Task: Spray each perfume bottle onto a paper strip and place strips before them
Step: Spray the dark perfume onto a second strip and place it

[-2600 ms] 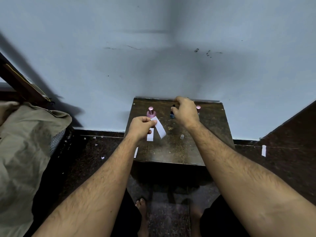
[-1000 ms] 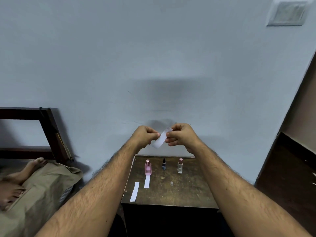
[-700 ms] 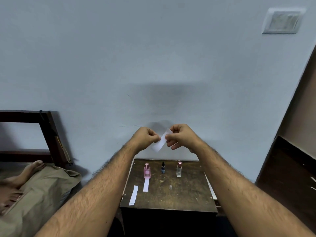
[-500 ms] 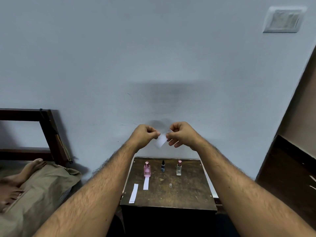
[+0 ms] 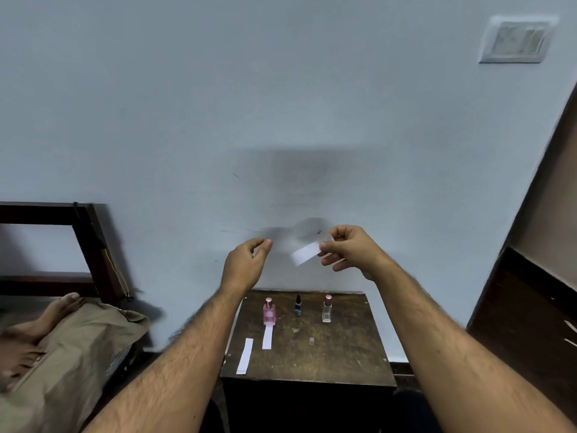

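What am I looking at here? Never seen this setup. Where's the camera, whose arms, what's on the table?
There is no machine: a person does the job with bare hands, and the single camera sits on their head, looking forward and down, so both arms reach in from the bottom of the picture.

The right hand pinches a paper strip in the air. The left hand holds nothing, its fingers loosely curled.

Below them stands a small dark table against the wall. On it, in a row: a pink bottle, a small dark bottle and a clear bottle. One strip lies right in front of the pink bottle; another strip lies near the table's left edge. A tiny clear cap sits mid-table.
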